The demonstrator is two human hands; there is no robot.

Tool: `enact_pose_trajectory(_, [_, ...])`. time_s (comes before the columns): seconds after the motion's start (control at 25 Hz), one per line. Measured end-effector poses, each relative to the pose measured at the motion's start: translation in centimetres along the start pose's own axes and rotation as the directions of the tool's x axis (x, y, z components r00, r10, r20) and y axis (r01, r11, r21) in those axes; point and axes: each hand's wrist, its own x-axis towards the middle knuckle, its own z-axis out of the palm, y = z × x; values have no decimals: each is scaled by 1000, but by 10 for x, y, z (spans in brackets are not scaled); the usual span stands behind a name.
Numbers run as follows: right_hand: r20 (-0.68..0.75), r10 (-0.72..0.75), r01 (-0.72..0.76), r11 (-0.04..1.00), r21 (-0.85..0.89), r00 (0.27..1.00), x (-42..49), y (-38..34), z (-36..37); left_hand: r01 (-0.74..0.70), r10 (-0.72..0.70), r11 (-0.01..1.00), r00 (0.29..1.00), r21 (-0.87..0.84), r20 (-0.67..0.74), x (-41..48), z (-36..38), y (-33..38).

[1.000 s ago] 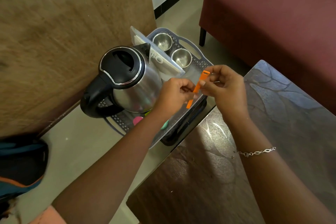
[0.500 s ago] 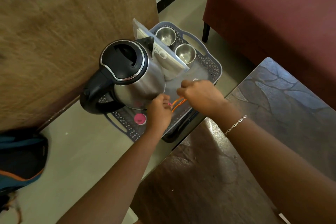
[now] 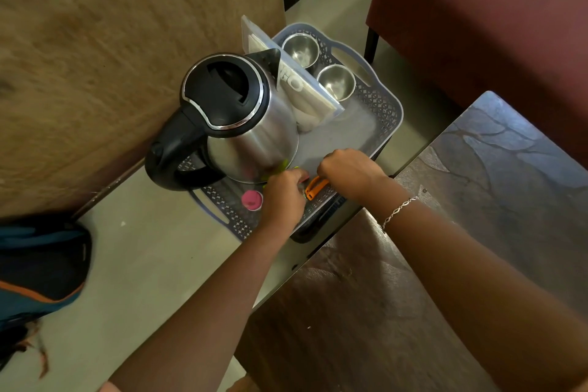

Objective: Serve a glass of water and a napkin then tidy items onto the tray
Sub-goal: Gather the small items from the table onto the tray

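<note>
A grey perforated tray [image 3: 386, 111] stands on the floor with a steel kettle [image 3: 245, 127], a clear napkin holder [image 3: 299, 83] and two steel cups [image 3: 300, 49] [image 3: 336, 82] on it. An orange clip [image 3: 315, 187] lies at the tray's near edge. My right hand [image 3: 348, 170] has its fingers curled down onto the clip's far end. My left hand [image 3: 284, 192] is curled just left of the clip, its fingertips at it; what they pinch is hidden. A pink round piece [image 3: 252, 199] lies on the tray left of my left hand.
A dark patterned table [image 3: 477, 232] fills the lower right, its corner close to the tray. A maroon sofa [image 3: 493, 25] is at the upper right, a wooden panel [image 3: 127, 41] at the left, and a blue bag [image 3: 41, 270] on the floor at the lower left.
Both hands carried the orange clip from above the tray down to its near edge beside the kettle. In the last half second they barely moved.
</note>
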Motion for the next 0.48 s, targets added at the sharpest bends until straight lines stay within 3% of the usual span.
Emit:
enact_pose_trajectory(0.2, [-180,129,-90,973,212,975,-14,10,4,-31,31,1000,1000,-1,-7,1,2,-3])
enact_pose_trajectory(0.36, [-447,436,-234,868,438,781,-54,23,12,-69,71,997,996,45,-52,-7,2,4])
enact_pose_trajectory(0.48, [-355,572,-351,777,522,739,-89,29,23,-225,259,946,958,233,-127,-25,5,19])
